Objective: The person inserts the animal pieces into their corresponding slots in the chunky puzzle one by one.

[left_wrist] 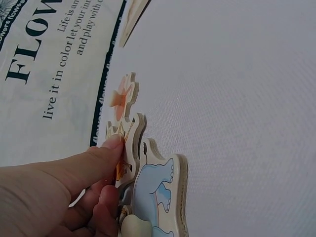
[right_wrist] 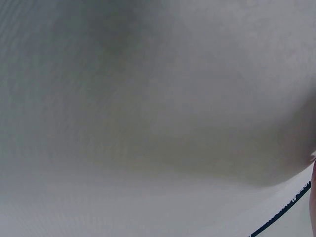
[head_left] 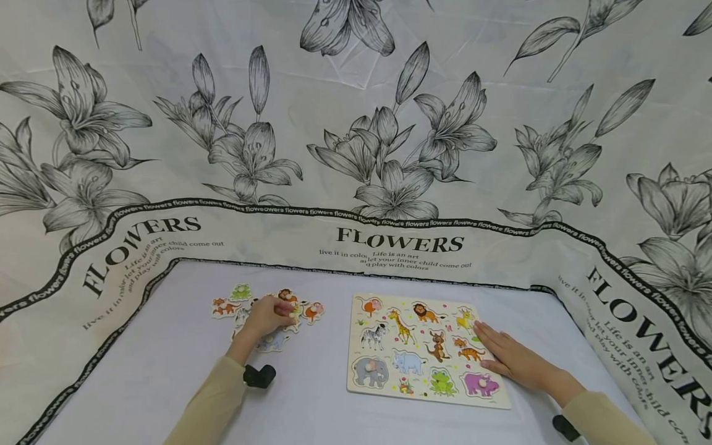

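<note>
My left hand (head_left: 274, 314) is over a cluster of wooden animal puzzle pieces on the left of the table. Its thumb and fingers pinch a yellow animal puzzle piece (left_wrist: 129, 148), whose picture is partly covered by the thumb. Right beside that piece lies a blue elephant-like piece (left_wrist: 158, 192) with a pale knob; an orange-red piece (left_wrist: 121, 101) is just beyond. My right hand (head_left: 514, 357) rests with extended fingers on the right edge of the wooden animal puzzle board (head_left: 428, 398). In the right wrist view only a sliver of hand (right_wrist: 313, 197) shows at the edge.
Around the left hand lie a frog piece (head_left: 240, 292), a tiger piece (head_left: 225, 307), a zebra piece (head_left: 241, 316) and a monkey piece (head_left: 313, 312). White cloth (head_left: 311, 383) covers the table. A flower-printed curtain (head_left: 278, 238) stands along the back and sides.
</note>
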{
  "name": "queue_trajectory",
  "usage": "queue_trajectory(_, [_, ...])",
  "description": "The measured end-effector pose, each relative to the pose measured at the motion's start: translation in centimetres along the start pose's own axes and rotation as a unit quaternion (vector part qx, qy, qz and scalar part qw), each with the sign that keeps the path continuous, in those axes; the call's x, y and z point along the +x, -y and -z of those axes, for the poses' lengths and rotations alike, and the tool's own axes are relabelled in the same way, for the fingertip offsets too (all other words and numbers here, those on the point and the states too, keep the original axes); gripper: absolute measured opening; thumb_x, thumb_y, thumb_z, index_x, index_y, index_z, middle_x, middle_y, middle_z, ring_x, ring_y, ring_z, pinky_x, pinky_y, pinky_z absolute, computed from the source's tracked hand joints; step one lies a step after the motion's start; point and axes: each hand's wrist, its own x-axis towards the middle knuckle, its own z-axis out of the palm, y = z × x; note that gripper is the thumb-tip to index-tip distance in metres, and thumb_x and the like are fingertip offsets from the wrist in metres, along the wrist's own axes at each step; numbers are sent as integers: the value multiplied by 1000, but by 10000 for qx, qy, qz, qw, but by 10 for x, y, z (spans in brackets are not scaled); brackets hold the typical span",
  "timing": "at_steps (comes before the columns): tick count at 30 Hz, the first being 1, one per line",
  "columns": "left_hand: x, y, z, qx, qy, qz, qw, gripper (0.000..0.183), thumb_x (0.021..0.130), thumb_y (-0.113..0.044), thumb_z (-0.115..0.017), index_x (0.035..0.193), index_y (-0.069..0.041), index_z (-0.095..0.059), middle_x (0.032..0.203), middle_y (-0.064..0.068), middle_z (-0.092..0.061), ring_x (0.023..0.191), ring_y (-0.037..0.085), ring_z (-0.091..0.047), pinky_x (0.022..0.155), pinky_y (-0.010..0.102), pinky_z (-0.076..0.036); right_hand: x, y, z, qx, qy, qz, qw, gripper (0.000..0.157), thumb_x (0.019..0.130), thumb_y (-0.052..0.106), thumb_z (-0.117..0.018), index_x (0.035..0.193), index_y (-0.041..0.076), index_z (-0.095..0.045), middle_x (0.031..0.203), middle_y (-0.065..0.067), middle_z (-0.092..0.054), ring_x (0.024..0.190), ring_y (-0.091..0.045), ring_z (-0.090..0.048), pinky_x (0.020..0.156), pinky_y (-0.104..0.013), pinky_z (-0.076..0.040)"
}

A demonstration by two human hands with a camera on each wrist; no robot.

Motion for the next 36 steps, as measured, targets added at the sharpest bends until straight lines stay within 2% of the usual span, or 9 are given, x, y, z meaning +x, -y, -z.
queue_trajectory(12, [-1,1,0,-38,-40,-9,10000,15,78,-9,-78,92,-4,-74,77,4,-64,67,12,-53,61,24,-41,1,-2,-3,27,66,-101,9999,74,97,47,-48,151,3,-25,156,-23,-23,130,24,15,100,2,13])
queue_trajectory(19, [0,3,-3,-66,-154,-181,9997,14,77,-9,-78,89,-4,-74,73,3,-65,64,11,-53,60,24,-42,0,-5,-5,8,32,-119,9999,73,97,47,-48,151,5,-24,157,-21,-23,133,22,13,101,2,13])
queue_trajectory(26, [0,3,-7,-146,-239,-208,9994,13,78,-9,-77,90,-4,-75,74,2,-67,65,10,-55,60,24,-44,0,-6,-5,35,64,-183,9998,74,97,48,-48,152,6,-24,157,-21,-23,132,22,13,100,2,13])
queue_trajectory(32, [-2,0,-9,-188,-350,-322,9987,12,78,-7,-77,89,-3,-75,74,3,-68,66,10,-57,61,25,-45,-1,-4,-3,50,50,-198,9998,73,97,47,-48,152,5,-23,157,-21,-22,137,17,9,100,2,13])
queue_trajectory(36, [-3,-1,-10,-213,-420,-373,9982,12,78,-7,-77,89,-3,-74,75,4,-69,67,10,-58,61,24,-46,-1,-2,-2,86,49,-174,9998,73,97,47,-49,151,5,-24,157,-22,-23,134,20,11,100,2,13])
